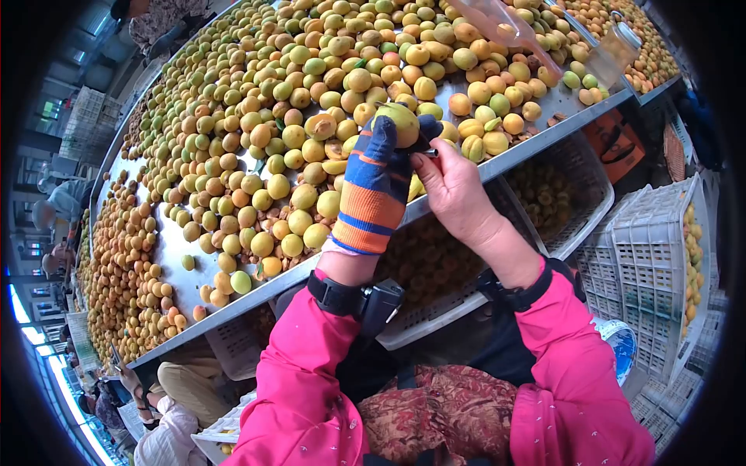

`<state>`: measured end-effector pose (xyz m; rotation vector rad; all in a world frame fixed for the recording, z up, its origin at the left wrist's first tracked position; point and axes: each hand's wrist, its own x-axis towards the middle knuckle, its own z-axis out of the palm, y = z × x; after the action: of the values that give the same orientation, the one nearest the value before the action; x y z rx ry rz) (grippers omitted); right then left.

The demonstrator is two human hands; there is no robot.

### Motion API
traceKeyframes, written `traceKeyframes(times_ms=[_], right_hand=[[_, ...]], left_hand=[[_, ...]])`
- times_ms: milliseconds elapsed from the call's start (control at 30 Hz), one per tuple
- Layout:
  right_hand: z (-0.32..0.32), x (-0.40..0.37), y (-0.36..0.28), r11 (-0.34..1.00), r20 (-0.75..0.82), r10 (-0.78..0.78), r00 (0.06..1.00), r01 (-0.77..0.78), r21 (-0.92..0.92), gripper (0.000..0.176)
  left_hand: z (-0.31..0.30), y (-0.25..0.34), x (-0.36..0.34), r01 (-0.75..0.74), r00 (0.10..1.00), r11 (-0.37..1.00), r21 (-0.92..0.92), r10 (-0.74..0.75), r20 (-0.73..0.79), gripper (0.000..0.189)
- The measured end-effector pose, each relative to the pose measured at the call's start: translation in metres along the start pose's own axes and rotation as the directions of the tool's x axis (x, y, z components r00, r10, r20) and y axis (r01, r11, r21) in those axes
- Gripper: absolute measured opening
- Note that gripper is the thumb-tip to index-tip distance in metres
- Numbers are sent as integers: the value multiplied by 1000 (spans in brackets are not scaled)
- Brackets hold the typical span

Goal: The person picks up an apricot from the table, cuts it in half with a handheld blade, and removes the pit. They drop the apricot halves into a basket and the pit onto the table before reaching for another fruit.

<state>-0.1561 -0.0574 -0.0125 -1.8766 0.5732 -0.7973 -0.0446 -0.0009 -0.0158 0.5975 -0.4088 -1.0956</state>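
Yellow-green fruit (399, 124) sits between the gloved left fingers (381, 138), at their tips.

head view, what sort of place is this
Probably a fruit sorting or processing shed: fruit heaped across a long metal table, with plastic crates under and beside it.

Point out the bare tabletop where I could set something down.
The widest bare strip of the table lies on the left, between the orange fruit pile and the main yellow-green heap. A much smaller gap lies beside the little green-and-yellow cluster at right. Around the gloved left hand, fruit crowds tightly.
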Motion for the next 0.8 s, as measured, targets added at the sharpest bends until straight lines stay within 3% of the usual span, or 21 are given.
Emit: traceKeyframes(times_ms=[100,200,267,333,400,433,467,533,567,600,667,733,767,800], right_hand=[[8,-4,-4,996,-28,14,999,-12,84,22],[-5,0,-11,932,234,189,953,-250,263,18],[-29,6,-17,952,337,201,920,-264,153,18],[-50,7,-27,976,352,167,921,-204,71,19],[-67,8,-32,950,433,280,857,-312,3,19],[-64,7,-29,945,409,279,869,-324,43,19],[-59,3,-23,938,383,282,880,-337,82,19],[-24,-10,-18,929,191,249,949,-290,230,20],[-10,-18,-17,930,73,260,963,-270,251,20],[-3,-23,-21,863,90,346,934,-355,360,21],[3,-25,-26,835,76,336,939,-335,437,20],[-13,-14,-19,943,156,217,964,-248,221,19],[-27,-8,-21,959,225,183,957,-224,175,18],[-43,-3,-24,939,309,241,920,-301,167,19]], left_hand=[[1,-1,-2,45,998,996,-81,-47,-35,51],[-1,2,-2,53,998,998,-25,-54,-17,50],[4,-2,-1,-51,996,998,27,53,-65,44],[5,7,-1,-125,992,938,323,115,48,43],[0,10,4,-33,999,903,429,16,43,44],[2,7,4,-27,1000,896,444,20,20,43],[7,1,3,-28,1000,896,442,24,15,43],[15,-9,2,-90,996,986,141,87,27,41],[16,-10,3,-77,997,980,184,74,23,41],[18,-9,1,-35,999,982,188,32,19,42],[14,-5,0,-35,996,981,193,18,89,44],[11,-7,-3,-44,999,997,65,43,26,46],[10,-4,-3,-31,999,994,103,29,29,48],[9,4,0,19,994,982,186,-38,98,50]])
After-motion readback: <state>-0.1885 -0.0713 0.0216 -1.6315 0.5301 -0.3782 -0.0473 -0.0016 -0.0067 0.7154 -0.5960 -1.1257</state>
